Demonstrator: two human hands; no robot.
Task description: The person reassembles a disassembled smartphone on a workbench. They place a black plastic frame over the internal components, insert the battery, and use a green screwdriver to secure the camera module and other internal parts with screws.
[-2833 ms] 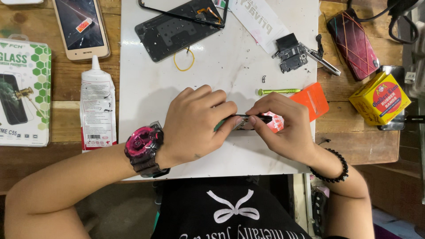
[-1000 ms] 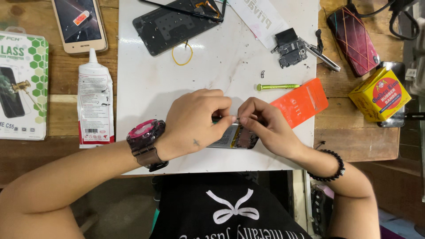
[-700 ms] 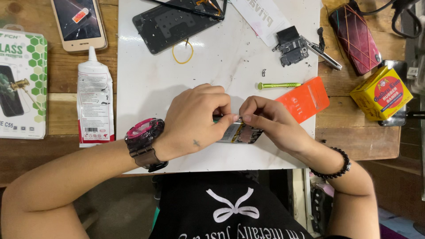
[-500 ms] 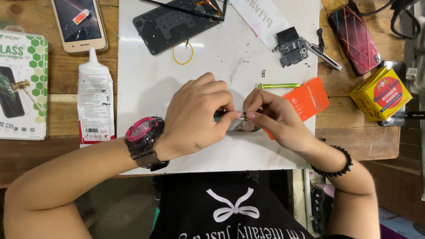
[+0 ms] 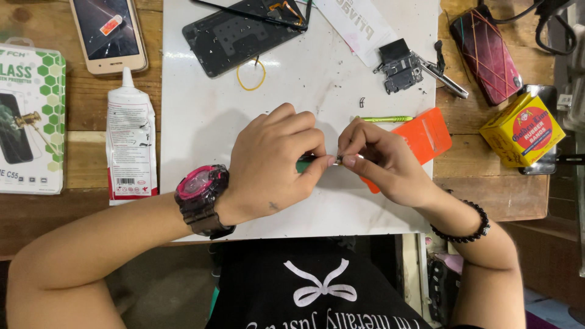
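My left hand (image 5: 274, 164) and my right hand (image 5: 381, 161) meet fingertip to fingertip over the white work mat (image 5: 207, 122). Together they pinch a small flat part (image 5: 339, 159), which is mostly hidden by my fingers. A bit of green (image 5: 303, 163) shows under my left thumb; what it belongs to is unclear. An orange card (image 5: 429, 134) lies partly under my right hand. A thin green tool (image 5: 387, 119) rests just beyond my right fingers. My left wrist carries a pink and black watch (image 5: 201, 198), my right wrist a black bead bracelet (image 5: 469, 228).
At the mat's far edge lie an opened black phone (image 5: 244, 30), a yellow rubber band (image 5: 251, 74), a small black module (image 5: 402, 64) and tweezers (image 5: 448, 76). A glue tube (image 5: 131, 146), a gold phone (image 5: 109, 33) and a green box (image 5: 27, 116) sit left. A red phone (image 5: 484, 52) and yellow box (image 5: 523, 129) sit right.
My hands stayed together at the mat's centre, shifting slightly. The small part showed between my fingers a second ago and is now nearly covered by my fingertips.
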